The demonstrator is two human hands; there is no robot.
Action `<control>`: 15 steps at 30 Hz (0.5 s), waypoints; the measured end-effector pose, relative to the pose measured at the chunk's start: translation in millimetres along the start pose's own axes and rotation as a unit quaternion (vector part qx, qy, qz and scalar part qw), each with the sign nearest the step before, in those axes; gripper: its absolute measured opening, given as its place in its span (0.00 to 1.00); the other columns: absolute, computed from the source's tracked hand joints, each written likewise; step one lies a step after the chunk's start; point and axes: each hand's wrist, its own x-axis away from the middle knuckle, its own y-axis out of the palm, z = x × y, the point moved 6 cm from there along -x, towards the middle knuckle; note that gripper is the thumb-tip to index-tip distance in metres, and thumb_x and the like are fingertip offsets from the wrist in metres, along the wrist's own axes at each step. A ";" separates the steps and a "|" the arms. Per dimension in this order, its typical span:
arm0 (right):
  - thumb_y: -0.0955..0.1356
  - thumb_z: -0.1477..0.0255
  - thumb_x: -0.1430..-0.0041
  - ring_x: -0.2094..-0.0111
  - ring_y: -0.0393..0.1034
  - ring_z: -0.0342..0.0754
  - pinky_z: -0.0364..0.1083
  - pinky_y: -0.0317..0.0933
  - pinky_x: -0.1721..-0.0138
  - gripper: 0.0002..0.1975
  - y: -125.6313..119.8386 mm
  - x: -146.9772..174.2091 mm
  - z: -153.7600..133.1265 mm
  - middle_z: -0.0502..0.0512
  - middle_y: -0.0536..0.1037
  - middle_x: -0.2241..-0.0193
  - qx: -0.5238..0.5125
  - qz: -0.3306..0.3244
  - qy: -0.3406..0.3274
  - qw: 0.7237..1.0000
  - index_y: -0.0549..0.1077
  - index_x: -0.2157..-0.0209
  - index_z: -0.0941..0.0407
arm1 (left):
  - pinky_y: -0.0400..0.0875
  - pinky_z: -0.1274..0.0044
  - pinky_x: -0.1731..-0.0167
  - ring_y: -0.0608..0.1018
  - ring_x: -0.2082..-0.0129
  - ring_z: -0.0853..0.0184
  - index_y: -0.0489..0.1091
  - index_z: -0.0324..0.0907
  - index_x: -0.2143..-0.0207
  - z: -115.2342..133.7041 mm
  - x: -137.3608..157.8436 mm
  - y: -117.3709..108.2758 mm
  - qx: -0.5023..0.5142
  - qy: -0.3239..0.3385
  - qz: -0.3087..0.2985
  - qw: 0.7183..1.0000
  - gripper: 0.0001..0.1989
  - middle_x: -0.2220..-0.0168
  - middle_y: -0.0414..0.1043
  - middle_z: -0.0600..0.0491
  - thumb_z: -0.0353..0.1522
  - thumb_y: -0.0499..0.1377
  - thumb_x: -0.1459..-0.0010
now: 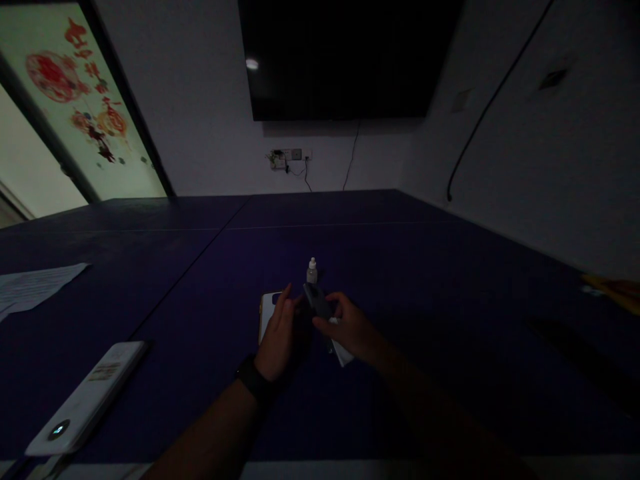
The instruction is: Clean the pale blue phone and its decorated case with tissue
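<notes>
My right hand grips a dark smartphone between thumb and fingers, tilted above the table. Close to the phone's left side, my left hand has its fingers stretched out and holds nothing; a dark watch is on that wrist. Partly behind the left hand lies a white phone case with a cutout near its top. A small dropper bottle with a white cap stands upright just beyond the phone. Under my right hand is a white flat item, mostly covered, its kind unclear.
On the blue-purple table, a white power bank with a lit display lies at the left front. Paper sheets rest farther left. A dark long object and something yellow are at right. A television hangs behind.
</notes>
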 end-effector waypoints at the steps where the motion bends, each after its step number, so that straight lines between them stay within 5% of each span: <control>1: 0.73 0.56 0.46 0.67 0.74 0.49 0.44 0.63 0.67 0.28 -2.9 -3.3 2.9 0.53 0.78 0.66 0.023 0.003 0.010 1.000 0.67 0.49 0.55 | 0.69 0.67 0.49 0.72 0.42 0.54 0.66 0.48 0.40 3.8 -0.8 -3.2 -0.040 0.023 0.014 0.999 0.28 0.41 0.71 0.43 0.48 0.60 0.38; 6: 0.74 0.57 0.48 0.56 0.77 0.58 0.48 0.64 0.59 0.27 -5.7 -14.4 7.9 0.64 0.80 0.57 0.128 0.018 0.047 0.990 0.69 0.52 0.57 | 0.71 0.67 0.52 0.74 0.48 0.56 0.67 0.45 0.44 24.5 -8.7 -18.0 -0.259 0.116 0.078 0.956 0.20 0.45 0.71 0.43 0.43 0.53 0.34; 9: 0.73 0.56 0.48 0.53 0.76 0.61 0.50 0.64 0.57 0.29 -0.1 -16.4 2.0 0.70 0.79 0.54 0.189 0.024 0.059 0.980 0.68 0.50 0.59 | 0.69 0.66 0.49 0.74 0.48 0.56 0.68 0.42 0.47 36.0 -15.8 -23.9 -0.454 0.150 0.098 0.873 0.18 0.48 0.71 0.42 0.39 0.48 0.33; 11: 0.72 0.56 0.47 0.53 0.76 0.62 0.51 0.65 0.56 0.30 4.1 -16.3 -3.2 0.72 0.78 0.54 0.220 0.025 0.060 0.973 0.68 0.50 0.60 | 0.66 0.65 0.46 0.72 0.46 0.55 0.69 0.41 0.49 39.3 -20.8 -27.1 -0.533 0.147 0.094 0.828 0.17 0.49 0.71 0.42 0.38 0.48 0.33; 15: 0.72 0.58 0.46 0.55 0.77 0.64 0.54 0.66 0.57 0.28 9.6 -15.0 -8.9 0.74 0.77 0.53 0.263 0.024 0.055 0.963 0.69 0.50 0.62 | 0.65 0.64 0.46 0.73 0.49 0.53 0.71 0.41 0.53 40.6 -28.4 -34.7 -0.600 0.109 0.073 0.789 0.16 0.51 0.71 0.41 0.38 0.49 0.33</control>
